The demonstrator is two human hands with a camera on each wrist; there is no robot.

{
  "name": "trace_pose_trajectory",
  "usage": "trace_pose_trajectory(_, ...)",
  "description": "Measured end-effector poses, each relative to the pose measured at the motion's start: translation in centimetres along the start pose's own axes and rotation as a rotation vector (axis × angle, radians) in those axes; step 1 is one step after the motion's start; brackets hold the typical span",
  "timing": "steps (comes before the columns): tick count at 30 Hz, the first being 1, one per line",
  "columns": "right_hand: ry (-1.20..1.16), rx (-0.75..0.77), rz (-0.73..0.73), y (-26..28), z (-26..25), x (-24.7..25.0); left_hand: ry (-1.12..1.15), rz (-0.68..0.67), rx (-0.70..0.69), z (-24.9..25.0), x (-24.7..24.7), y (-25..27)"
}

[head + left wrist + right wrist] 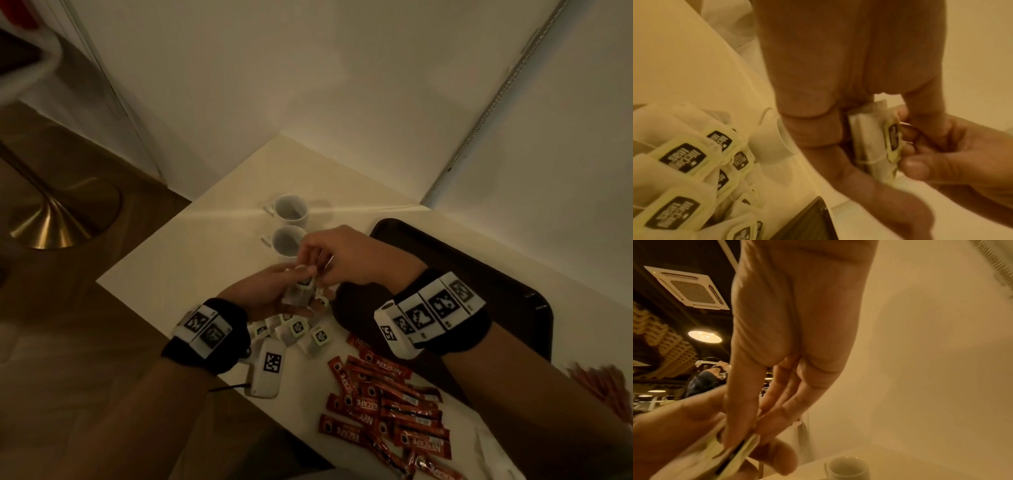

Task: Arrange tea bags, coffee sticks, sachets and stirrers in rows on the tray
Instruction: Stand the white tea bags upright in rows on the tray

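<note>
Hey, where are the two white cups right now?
In the head view the two white cups stand side by side on the table, just beyond both hands, left of the dark tray.

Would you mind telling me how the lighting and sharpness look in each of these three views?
Head view: dim, warm light, edges bent by the wide lens, coffee sticks readable. Left wrist view: yellow cast, tea bag labels sharp, the left hand and right hand smeared. Right wrist view: right hand's fingers soft, ceiling lamp glaring.
</note>
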State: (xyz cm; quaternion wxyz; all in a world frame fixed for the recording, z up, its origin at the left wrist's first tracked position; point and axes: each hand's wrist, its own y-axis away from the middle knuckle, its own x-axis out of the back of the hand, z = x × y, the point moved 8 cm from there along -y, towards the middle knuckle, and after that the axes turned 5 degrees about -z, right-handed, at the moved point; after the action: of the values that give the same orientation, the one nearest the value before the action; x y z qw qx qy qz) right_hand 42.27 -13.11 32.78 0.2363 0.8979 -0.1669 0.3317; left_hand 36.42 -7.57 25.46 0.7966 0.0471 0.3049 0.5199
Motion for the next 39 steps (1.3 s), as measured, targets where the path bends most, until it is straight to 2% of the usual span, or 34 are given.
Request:
trace_pose_trajectory(3, -0.202, -0.060, 0.234, 1.9, 2.4, 1.9, 0.072, 0.127, -0.065, 0.1, 0.9, -0.9)
trace_pose_trajectory(4, -0.188, -0.106, 0.304, 2.5, 3.4, 2.2, 0.141, 0.192, -0.104, 0.2, 1.5, -1.1)
trace_pose_trajectory(5, -0.141, -0.175, 0.314, 3.0, 4.6, 1.7, 0.229, 0.252, -0.144, 0.3, 2.1, -1.2)
trace_pose_trajectory(6, -0.068, -0.254, 0.247, 3.2, 5.6, 0.4, 0.314, 0.298, -0.177, 0.5, 2.5, -1.2)
trace_pose_trajectory(8, 0.088, -0.376, 0.001, 3.1, 7.5, -4.5, 0.404, 0.334, -0.224, 1.0, 2.9, -1.4)
trace_pose_trajectory(10, 0.135, -0.447, -0.112, 2.6, 8.6, -9.1, 0.417, 0.319, -0.264, 1.9, 2.5, -1.6)
trace_pose_trajectory(13, 0.155, -0.551, -0.067, 1.5, 9.8, -12.8, 0.437, 0.266, -0.306, 3.2, 1.6, -1.9)
trace_pose_trajectory(18, 0.271, -0.537, -0.004, 0.1, 9.9, -14.2, 0.495, 0.274, -0.321, 4.4, 1.2, -2.2)
trace_pose_trajectory(24, 0.284, -0.522, -0.088, -0.1, 10.6, -14.1, 0.391, 0.321, -0.363, 5.5, 1.5, -2.2)
trace_pose_trajectory(28, 0.048, -0.403, 0.015, 1.6, 10.5, -11.3, 0.152, 0.374, -0.362, 6.1, 1.9, -1.4)
trace_pose_trajectory(31, -0.246, -0.299, 0.137, 4.0, 9.3, -5.8, -0.261, 0.394, -0.318, 6.2, 1.4, -0.9)
trace_pose_trajectory(33, -0.359, -0.205, 0.250, 5.9, 7.7, -0.9, -0.476, 0.352, -0.304, 6.4, -0.3, -1.0)
trace_pose_trajectory(36, -0.384, -0.102, 0.424, 9.1, 5.1, 5.7, -0.511, 0.289, -0.371, 6.9, -3.2, -1.6)
trace_pose_trajectory(39, -0.298, -0.056, 0.511, 11.8, 2.9, 9.9, -0.446, 0.291, -0.481, 8.2, -5.3, -2.4)
